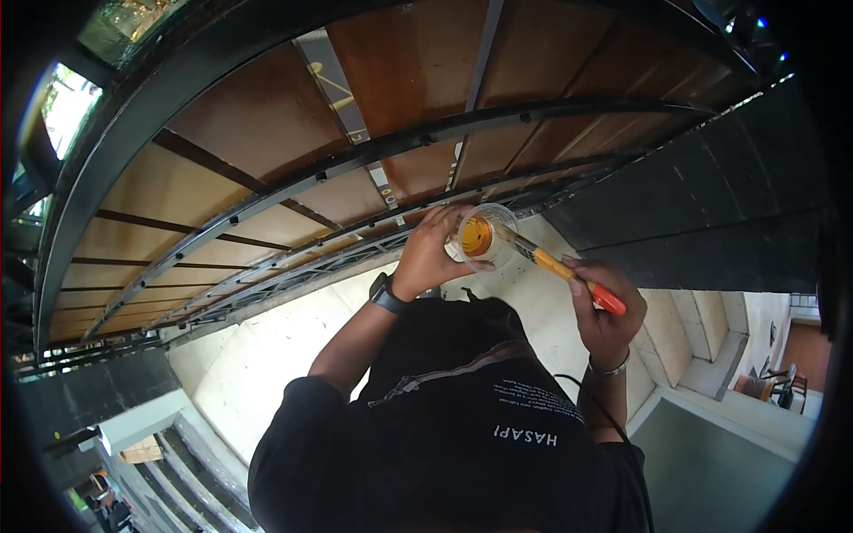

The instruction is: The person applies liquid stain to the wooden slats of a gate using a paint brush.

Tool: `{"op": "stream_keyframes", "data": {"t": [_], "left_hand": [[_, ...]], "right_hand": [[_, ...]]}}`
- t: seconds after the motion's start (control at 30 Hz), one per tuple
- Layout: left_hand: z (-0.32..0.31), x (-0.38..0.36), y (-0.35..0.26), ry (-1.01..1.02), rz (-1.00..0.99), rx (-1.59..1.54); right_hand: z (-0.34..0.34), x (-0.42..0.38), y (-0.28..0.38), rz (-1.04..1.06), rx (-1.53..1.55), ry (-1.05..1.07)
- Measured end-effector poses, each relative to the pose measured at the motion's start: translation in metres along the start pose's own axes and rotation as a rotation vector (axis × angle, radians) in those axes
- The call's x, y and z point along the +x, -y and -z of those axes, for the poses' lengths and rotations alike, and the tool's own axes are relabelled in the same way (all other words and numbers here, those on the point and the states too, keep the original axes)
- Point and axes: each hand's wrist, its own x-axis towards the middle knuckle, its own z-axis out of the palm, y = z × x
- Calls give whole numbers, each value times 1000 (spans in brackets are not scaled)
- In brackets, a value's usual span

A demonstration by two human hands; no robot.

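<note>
My left hand (433, 251) is wrapped round a clear plastic cup (504, 211), tilted so its mouth shows. Amber liquid (476, 235) lies in the bottom of the cup. In my right hand (609, 311) is a paintbrush (553, 264) with a yellow handle and a red end. Its bristle end is at the cup's rim, on the right side. Just beyond the cup stands a panel of brown wooden boards (404, 62) in a black metal frame; some boards are dark and glossy, those at the left paler.
Curved black metal bars (373, 153) cross the boards close to my hands. A dark wall panel (702, 195) stands at the right. Light steps (689, 333) lie right of me, and more steps (191, 480) lie at lower left. Pale floor (275, 355) is below.
</note>
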Motion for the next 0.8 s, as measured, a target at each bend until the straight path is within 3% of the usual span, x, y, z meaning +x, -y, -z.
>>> {"op": "stream_keyframes", "data": {"t": [0.37, 0.47, 0.67, 0.73, 0.8], "left_hand": [[24, 16, 15, -62, -32, -10], [25, 21, 19, -65, -38, -18], [23, 28, 21, -70, 4, -11], [20, 31, 23, -63, 34, -16], [18, 33, 28, -33, 76, -90]], "right_hand": [[-66, 48, -13, 58, -30, 100], [-73, 54, -21, -11, -39, 198], [-52, 53, -24, -1, 4, 67], [-56, 43, -39, -93, 254, -107], [-54, 35, -44, -90, 157, -91]]}}
